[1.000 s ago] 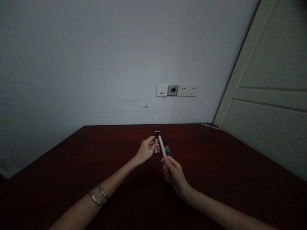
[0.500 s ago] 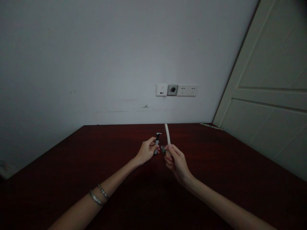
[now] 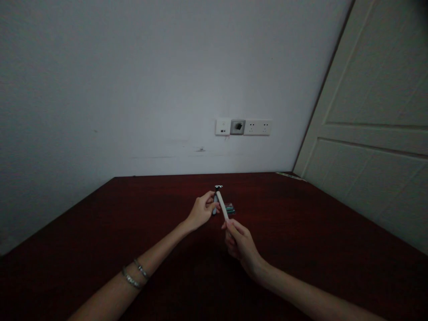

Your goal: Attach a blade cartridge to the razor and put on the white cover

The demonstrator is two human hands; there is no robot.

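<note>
My left hand is closed around the handle of a razor, whose silver head points up and away from me. In my right hand, thumb and fingers pinch the lower end of a slim white stick, of a kind I cannot make out. The stick leans up and to the left, its far tip right by the razor's neck; whether they touch I cannot tell. Just beyond the stick, a small clear packet with green in it lies on the table, partly hidden by the stick.
A dark red wooden table spreads under both hands and meets a pale wall. Wall sockets and a switch plate are set above its back edge. On the right stands a panelled door, with a thin strip near its foot.
My right hand has come lower and nearer, and the white stick has tilted left toward the razor's neck. More of the green packet shows. The left hand keeps its hold.
</note>
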